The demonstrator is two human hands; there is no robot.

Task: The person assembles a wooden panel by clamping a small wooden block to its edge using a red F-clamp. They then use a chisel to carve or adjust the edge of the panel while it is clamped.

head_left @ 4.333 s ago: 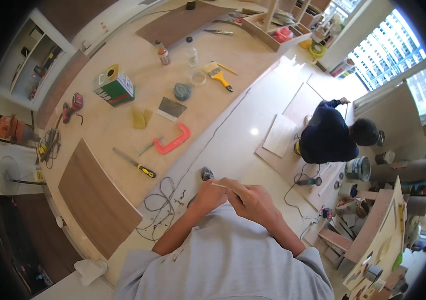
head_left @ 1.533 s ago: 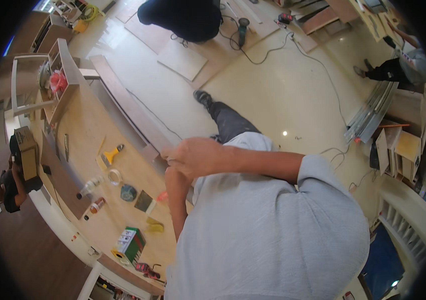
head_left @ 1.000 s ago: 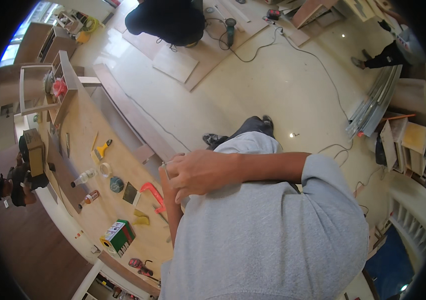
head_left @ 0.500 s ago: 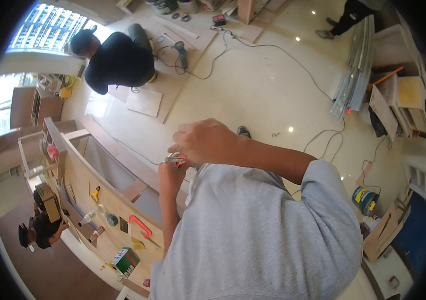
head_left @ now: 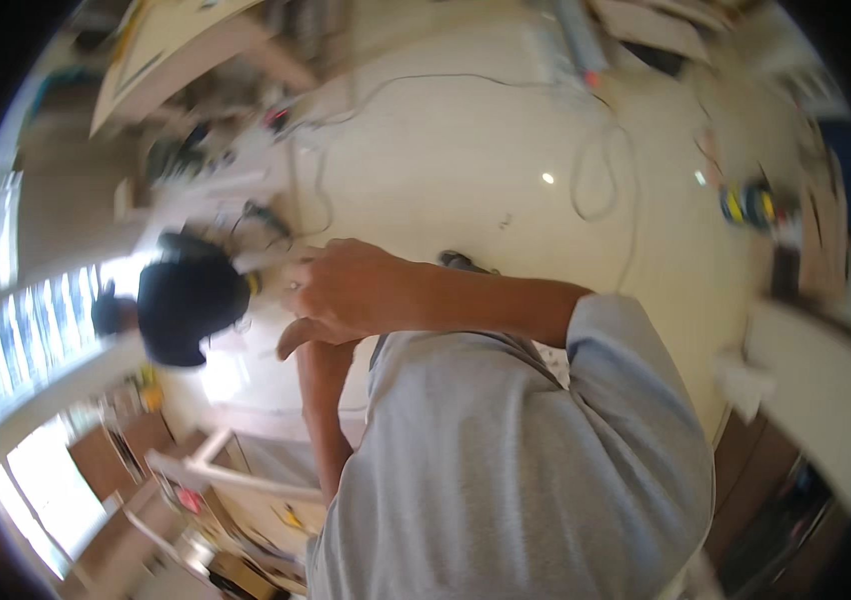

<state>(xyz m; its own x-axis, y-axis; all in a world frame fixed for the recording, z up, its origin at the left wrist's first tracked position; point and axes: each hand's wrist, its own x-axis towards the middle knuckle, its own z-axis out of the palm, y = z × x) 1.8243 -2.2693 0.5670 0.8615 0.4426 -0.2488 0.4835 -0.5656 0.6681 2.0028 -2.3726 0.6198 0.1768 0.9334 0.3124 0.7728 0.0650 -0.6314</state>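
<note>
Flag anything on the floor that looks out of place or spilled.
A loose cord loops across the pale floor, toward the picture's upper right; it looks untidy and might trip someone. No spill is evident, though the view is blurred.

The shirt (head_left: 516, 450) is grey, the floor (head_left: 446, 150) cream.

Right hand (head_left: 351, 292) over left hand (head_left: 328, 354), mostly hiding it — blurred dark-clad co-worker (head_left: 189, 308) at left, looped cable (head_left: 574, 190) on pale floor (head_left: 456, 160).
</note>
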